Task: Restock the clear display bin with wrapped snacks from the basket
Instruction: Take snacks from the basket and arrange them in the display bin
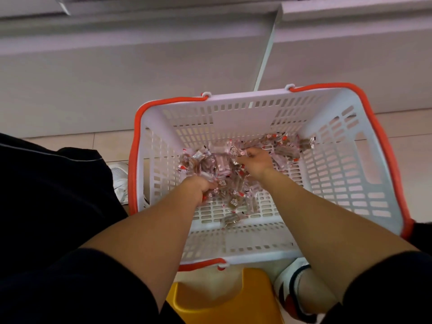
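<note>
Head view: the snacks (224, 167) lie in a loose heap on the floor of the basket (346, 174), with both hands down among them. The left hand (201, 185) has its fingers curled shut around a clutch of snacks, more wrappers scattered just beyond its knuckles. The right hand (256, 161) curls its fingers over snacks at the heap's middle, others lying past its fingertips toward the far wall.
</note>
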A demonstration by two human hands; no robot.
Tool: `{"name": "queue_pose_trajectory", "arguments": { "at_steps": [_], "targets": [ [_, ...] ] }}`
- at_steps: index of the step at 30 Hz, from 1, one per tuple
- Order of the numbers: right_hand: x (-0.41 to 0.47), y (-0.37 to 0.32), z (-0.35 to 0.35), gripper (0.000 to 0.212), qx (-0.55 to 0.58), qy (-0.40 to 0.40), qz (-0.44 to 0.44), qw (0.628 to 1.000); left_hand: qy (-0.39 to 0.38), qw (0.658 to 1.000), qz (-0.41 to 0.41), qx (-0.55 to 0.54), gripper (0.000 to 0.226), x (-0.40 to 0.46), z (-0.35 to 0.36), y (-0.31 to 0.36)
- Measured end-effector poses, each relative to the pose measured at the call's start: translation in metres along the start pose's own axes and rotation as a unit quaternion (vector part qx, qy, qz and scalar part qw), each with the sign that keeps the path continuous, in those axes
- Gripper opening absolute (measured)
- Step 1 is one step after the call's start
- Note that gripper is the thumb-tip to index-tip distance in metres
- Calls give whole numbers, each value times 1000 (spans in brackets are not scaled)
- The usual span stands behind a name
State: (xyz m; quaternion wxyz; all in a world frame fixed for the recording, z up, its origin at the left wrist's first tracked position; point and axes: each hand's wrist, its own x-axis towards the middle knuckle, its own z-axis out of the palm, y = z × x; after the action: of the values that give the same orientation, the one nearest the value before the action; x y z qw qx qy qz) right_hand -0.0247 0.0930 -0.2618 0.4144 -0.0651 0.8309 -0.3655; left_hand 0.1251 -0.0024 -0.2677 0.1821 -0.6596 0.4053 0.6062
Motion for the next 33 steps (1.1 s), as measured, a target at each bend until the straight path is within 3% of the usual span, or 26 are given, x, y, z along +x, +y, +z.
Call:
{"name": "queue_pose_trajectory", "arguments": {
  "at_steps": [3,5,9,11,15,18,22,26,33],
  "targets": [
    [-10,-4,-15,15,36,24,7,999,-27,999,3,25,15,-14,-1,1],
    [-16,-8,-25,31,66,29,14,997,-53,998,3,27,14,-25,-3,-1],
    [-35,-17,-44,27,146,-97,51,983,-87,996,27,-13,13,-44,-5,0],
    [-46,-18,-50,21,127,-164,60,976,-100,992,51,-64,11,-50,-8,2],
    [-65,-23,-53,9,110,-192,52,974,-112,981,110,-116,13,-69,-17,7],
    [-77,-30,-50,10,175,-227,67,956,-126,978,127,-109,29,-85,-22,6],
    [-92,-35,-51,7,180,-222,55,957,-95,980,159,-68,47,-99,-25,-1],
    [-103,-36,-56,5,191,-193,49,961,-120,974,169,-91,63,-116,-25,-3],
    [-113,-35,-64,11,271,-141,55,951,-66,977,188,-75,27,-124,-29,-5]
  ]
}}
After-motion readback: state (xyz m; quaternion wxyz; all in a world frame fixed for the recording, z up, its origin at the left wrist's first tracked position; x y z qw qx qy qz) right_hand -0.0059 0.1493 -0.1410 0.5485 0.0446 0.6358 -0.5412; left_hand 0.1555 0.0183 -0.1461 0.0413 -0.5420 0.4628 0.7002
